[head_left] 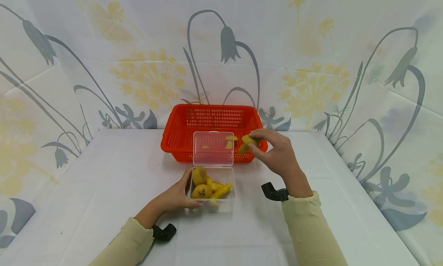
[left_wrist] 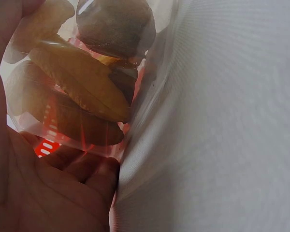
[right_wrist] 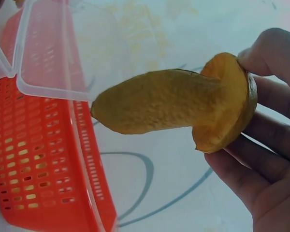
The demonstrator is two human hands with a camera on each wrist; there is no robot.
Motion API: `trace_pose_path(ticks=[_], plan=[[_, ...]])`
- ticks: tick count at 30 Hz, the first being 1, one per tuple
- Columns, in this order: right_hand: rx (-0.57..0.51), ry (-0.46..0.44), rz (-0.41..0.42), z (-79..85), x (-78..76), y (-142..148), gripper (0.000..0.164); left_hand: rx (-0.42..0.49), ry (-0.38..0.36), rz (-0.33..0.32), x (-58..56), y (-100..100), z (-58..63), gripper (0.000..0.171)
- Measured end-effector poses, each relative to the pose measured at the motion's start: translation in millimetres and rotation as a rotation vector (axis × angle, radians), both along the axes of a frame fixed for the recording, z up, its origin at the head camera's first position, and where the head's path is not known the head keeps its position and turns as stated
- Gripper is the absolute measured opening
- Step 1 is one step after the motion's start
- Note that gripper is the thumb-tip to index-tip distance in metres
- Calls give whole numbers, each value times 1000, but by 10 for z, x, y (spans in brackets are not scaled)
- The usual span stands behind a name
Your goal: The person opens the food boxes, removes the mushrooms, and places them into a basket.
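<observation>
My right hand [head_left: 277, 152] pinches a yellow-brown mushroom [right_wrist: 159, 104] by its cap, over the right front of the red basket. In the right wrist view, its thick stem points away from my fingers. My left hand [head_left: 173, 196] grips the left side of a clear plastic box [head_left: 230, 176], thumb toward the front. Several yellow and brown mushrooms [head_left: 202, 191] lie in that box, mostly at its left and middle. Its clear lid [head_left: 213, 148] stands raised at the back, overlapping the basket in the head view. Through the box wall, the left wrist view shows mushrooms [left_wrist: 82, 82] close up.
Behind the box stands a red perforated basket [head_left: 173, 137] with a few yellowish pieces [head_left: 229, 144] in it. A white cloth [head_left: 114, 181] covers the table, and a flower-printed curtain [head_left: 149, 35] hangs behind and at both sides.
</observation>
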State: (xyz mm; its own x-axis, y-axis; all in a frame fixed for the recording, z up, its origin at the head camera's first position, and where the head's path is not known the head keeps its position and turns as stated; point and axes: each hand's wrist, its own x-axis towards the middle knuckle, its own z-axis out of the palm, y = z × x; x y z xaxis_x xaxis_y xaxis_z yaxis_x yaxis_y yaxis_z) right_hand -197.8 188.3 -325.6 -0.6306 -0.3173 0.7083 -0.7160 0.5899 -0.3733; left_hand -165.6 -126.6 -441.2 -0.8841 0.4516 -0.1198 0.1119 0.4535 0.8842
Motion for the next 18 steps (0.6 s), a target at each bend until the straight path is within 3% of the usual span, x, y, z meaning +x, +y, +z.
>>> trace_pose_path(ticks=[18], plan=[[-21, -42, -112, -166, -134, -44, 28, -7, -19, 13, -2, 4, 7, 113]])
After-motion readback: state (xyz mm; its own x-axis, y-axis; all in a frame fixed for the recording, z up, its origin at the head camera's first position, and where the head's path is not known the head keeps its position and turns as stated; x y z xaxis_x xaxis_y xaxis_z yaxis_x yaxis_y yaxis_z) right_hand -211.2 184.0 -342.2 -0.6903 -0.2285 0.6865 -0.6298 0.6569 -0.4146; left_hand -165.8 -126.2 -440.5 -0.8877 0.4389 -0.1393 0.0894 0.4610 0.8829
